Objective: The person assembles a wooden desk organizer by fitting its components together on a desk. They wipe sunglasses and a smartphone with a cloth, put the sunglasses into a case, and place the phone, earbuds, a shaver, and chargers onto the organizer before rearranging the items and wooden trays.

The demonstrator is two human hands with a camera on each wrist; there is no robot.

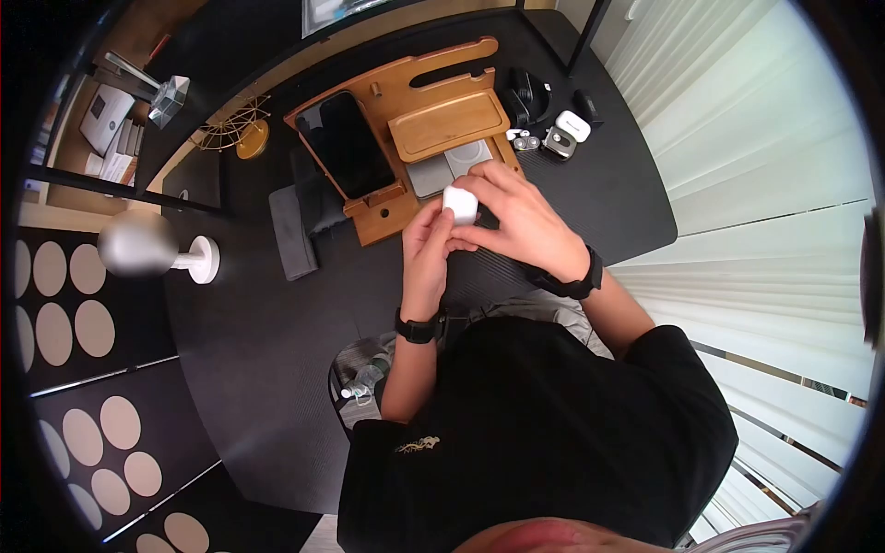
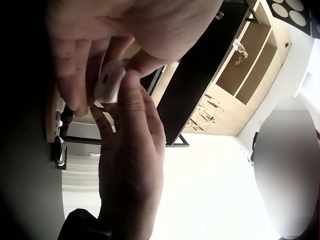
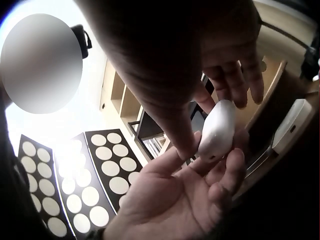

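Note:
A white earbud charging case (image 1: 460,205) with rounded edges is held between both hands, above the front of the wooden desk organizer (image 1: 383,221). My left hand (image 1: 426,258) grips it from the left and below; in the right wrist view the left palm (image 3: 170,200) faces up with fingers curled at the case (image 3: 220,127). From the right, my right hand (image 1: 530,226) pinches it between thumb and fingers. A small dark port shows on the case (image 2: 110,85) in the left wrist view. Black bands circle both wrists.
A dark phone (image 1: 346,143) leans on the organizer, beside a wooden tray (image 1: 449,124). Headphones (image 1: 530,97), another white case (image 1: 573,126) and small earbuds (image 1: 516,136) lie at the back right. To the left are a folded grey cloth (image 1: 293,235) and a white lamp-like object (image 1: 205,260).

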